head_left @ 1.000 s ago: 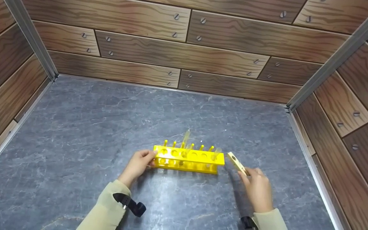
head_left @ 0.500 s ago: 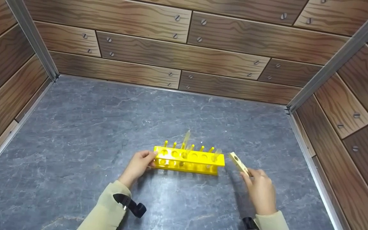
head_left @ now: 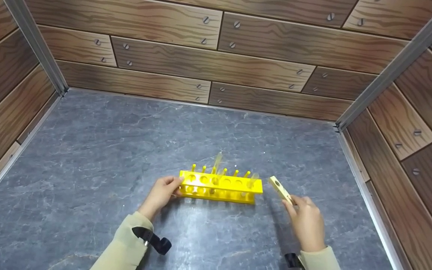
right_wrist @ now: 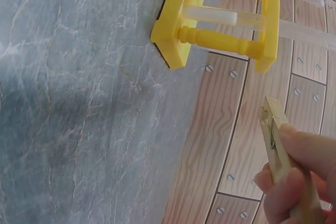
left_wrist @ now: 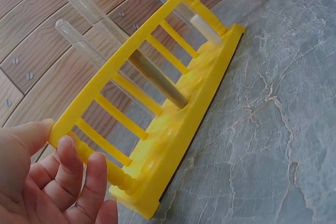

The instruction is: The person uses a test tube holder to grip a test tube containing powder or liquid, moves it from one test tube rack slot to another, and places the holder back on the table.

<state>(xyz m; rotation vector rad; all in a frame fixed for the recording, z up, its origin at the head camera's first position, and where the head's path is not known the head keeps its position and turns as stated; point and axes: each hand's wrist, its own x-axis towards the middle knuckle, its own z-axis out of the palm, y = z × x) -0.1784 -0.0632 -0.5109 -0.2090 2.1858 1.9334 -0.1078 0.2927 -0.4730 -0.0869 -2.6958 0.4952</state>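
A yellow test tube rack (head_left: 221,189) stands on the marbled surface, its left end pinched by my left hand (head_left: 162,193) between thumb and fingers. One clear test tube with brownish liquid (left_wrist: 157,80) sits in a middle hole. Behind it an upside-down glass tube (left_wrist: 71,34) rests over a peg. In the right end hole is a test tube holding something white (right_wrist: 231,18). My right hand (head_left: 308,225) grips a wooden test tube clamp (head_left: 280,190) with a metal spring, just right of the rack and apart from it. The clamp's rear end is partly hidden by the fingers.
Wood-patterned panels (head_left: 178,62) wall in the back and both sides. Metal posts (head_left: 388,71) stand at the corners. The grey marbled surface (head_left: 126,138) spreads around the rack.
My right hand and the clamp have shifted very slightly right, away from the rack. My left hand keeps its hold on the rack's left end, and the rack stays put.
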